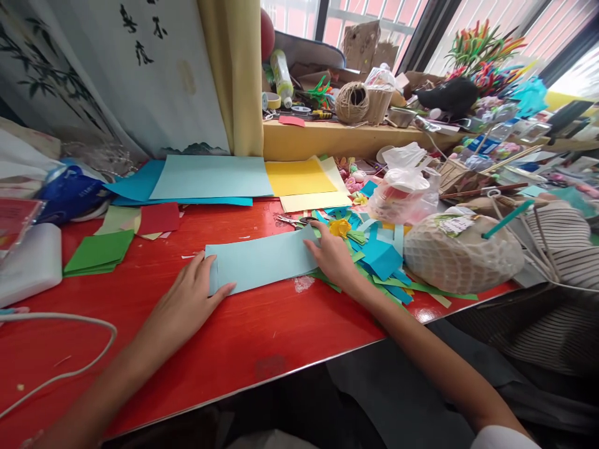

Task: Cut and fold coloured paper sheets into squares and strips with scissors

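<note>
A long strip of pale blue paper (pixel 262 259) lies between my hands over the red table (pixel 281 330). At its left end my left hand (pixel 199 280) grips the edge, thumb on the near corner and fingers along the end, where a narrow fold shows. My right hand (pixel 331 252) pinches the right end between thumb and fingers. Just beyond that hand lie scissors (pixel 294 221), partly hidden. Cut scraps of blue and green paper (pixel 381 257) are heaped to its right, with a crumpled yellow piece (pixel 340 228) on top.
Blue sheets (pixel 210 178) and yellow sheets (pixel 299 179) lie at the back. Green squares (pixel 99 252) sit left, near a white cable (pixel 93 321). A netted coconut with a straw (pixel 463 252) stands right, beside a person in striped clothing (pixel 559 240). The ledge (pixel 309 142) holds twine and clutter.
</note>
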Demonstrator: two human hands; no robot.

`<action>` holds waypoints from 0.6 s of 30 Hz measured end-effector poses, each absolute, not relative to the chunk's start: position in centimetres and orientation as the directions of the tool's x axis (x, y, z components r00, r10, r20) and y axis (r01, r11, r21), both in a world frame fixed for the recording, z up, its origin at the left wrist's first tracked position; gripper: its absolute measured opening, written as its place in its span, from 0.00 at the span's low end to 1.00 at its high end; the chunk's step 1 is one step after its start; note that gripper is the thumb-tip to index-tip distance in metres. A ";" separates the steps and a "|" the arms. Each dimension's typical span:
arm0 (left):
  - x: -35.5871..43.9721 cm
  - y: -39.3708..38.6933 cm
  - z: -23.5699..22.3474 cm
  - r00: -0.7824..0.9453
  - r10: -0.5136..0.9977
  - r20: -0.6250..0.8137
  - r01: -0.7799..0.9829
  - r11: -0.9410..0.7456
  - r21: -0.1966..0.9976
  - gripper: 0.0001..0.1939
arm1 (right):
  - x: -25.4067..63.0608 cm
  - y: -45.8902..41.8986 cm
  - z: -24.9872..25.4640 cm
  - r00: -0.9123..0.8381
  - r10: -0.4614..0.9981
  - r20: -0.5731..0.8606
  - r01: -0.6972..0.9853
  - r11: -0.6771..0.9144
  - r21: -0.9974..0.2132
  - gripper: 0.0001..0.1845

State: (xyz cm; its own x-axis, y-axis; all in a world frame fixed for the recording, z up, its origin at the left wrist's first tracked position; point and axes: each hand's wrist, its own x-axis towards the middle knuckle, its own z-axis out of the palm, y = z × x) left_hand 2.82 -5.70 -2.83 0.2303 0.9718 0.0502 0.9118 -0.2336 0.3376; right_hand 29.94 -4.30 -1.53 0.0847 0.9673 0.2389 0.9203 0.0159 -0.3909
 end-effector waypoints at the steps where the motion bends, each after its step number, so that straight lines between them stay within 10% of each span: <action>1: 2.8 -5.7 -2.9 0.211 0.976 0.043 0.910 -0.213 0.356 0.35 | 29.7 -4.4 -1.6 0.080 0.971 0.223 0.945 -0.003 -0.327 0.26; 10: 3.9 -5.3 -0.4 -0.047 0.993 -0.107 0.436 0.116 0.893 0.31 | 29.1 -5.0 -2.2 0.045 0.995 0.086 0.991 -0.034 -0.129 0.27; 18: 4.1 -4.4 0.4 -0.001 0.965 -0.261 0.308 0.249 0.918 0.33 | 29.3 -5.0 -2.5 0.047 0.991 0.123 0.985 -0.026 -0.172 0.26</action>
State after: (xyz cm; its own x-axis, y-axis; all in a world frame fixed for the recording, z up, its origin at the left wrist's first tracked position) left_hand 4.07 -4.44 0.35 -0.0008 0.9652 -0.2614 0.3078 0.2489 0.9183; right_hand 29.28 -5.03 -2.46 0.0473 0.9913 0.1230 0.9848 -0.0256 -0.1719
